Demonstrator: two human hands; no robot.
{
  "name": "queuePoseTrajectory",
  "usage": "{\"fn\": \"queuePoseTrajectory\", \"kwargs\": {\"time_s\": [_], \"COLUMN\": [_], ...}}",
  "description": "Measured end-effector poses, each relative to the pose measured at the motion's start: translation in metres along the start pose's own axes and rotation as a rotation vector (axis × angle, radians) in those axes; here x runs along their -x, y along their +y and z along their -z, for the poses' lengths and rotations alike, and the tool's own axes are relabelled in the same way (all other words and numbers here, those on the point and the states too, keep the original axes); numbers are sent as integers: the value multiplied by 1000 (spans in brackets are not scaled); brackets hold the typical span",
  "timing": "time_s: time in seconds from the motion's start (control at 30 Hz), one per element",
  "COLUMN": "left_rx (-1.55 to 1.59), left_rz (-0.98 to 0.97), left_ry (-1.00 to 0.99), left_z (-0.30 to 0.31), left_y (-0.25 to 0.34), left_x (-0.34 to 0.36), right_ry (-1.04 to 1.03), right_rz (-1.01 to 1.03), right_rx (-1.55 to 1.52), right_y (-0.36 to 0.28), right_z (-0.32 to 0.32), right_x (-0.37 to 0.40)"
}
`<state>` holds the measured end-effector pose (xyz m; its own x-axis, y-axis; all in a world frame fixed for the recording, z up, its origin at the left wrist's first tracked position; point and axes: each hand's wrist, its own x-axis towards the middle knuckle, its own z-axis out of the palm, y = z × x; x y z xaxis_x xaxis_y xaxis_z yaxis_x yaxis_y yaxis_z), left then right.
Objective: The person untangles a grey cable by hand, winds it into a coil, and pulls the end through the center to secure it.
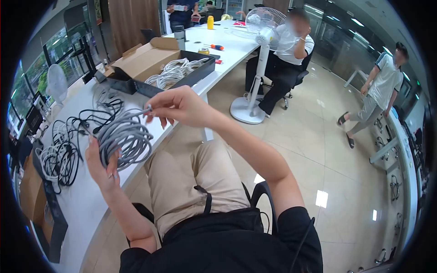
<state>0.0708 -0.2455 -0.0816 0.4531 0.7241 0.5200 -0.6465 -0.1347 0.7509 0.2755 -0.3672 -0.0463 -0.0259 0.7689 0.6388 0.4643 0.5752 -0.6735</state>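
A coiled bundle of grey cable (pixel 125 139) hangs in front of me over the table's edge. My left hand (pixel 104 164) is wrapped round the lower left side of the coil. At the coil's upper right, my right hand (pixel 172 107) pinches a grey cable end between thumb and fingers. Loose black cables (pixel 68 166) and white cables (pixel 49 157) lie tangled on the white table (pixel 86 218) to the left. Behind my hands, an open box (pixel 207 68) holds white cables (pixel 175 73).
A white standing fan (pixel 261 68) is by the table, with a seated person (pixel 291 45) behind it. Another person (pixel 384 79) walks at the right. A screwdriver (pixel 217 47), a yellow can (pixel 210 22) and a dark cup (pixel 179 36) stand or lie farther back. A second box (pixel 48 218) is at the left.
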Motion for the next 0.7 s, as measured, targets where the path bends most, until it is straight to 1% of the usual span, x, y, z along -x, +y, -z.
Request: {"fn": "queuePoseTrajectory", "kwargs": {"time_s": [0.07,0.1,0.13,0.2,0.23,0.3,0.33,0.37,0.4,0.43,0.47,0.53,0.6,0.63,0.67,0.7], "left_rx": [-59,-83,-109,-52,-23,20,87,152,217,279,358,511,647,678,712,765], "left_rz": [-30,-24,-14,32,48,77,107,134,157,56,103,204,229,220,212,258], "left_ry": [15,28,42,56,60,56,108,159,208,14,77,202,3,-43,-89,-113], "left_z": [-3,-5,-7,-9,-10,-6,-12,-23,-29,-26,-28,-64,-65,-63,-65,-68], "left_y": [-8,-12,-16,-27,-33,-46,-52,-56,-60,-76,-85,-90,-112,-125,-136,-142], "left_x": [-4,-5,-6,-10,-14,-24,-28,-31,-36,-43,-51,-62,-68,-67,-66,-64], "right_ry": [261,353,402,496,508,457,439,379,365,347,322,310,483,569,615,662], "right_rz": [314,509,565,686,752,722,708,591,445,303,167,4,4,2,-34,-70], "right_rx": [610,833,944,1171,1246,1166,1124,956,777,595,414,203,294,342,232,122], "right_y": [-7,-5,-6,-14,-11,4,16,31,37,42,47,46,52,55,61,68], "right_z": [3,9,13,25,31,37,39,38,35,30,28,33,24,21,22,23], "right_x": [0,-2,-2,0,-1,1,4,7,9,12,12,13,7,6,6,6]}}
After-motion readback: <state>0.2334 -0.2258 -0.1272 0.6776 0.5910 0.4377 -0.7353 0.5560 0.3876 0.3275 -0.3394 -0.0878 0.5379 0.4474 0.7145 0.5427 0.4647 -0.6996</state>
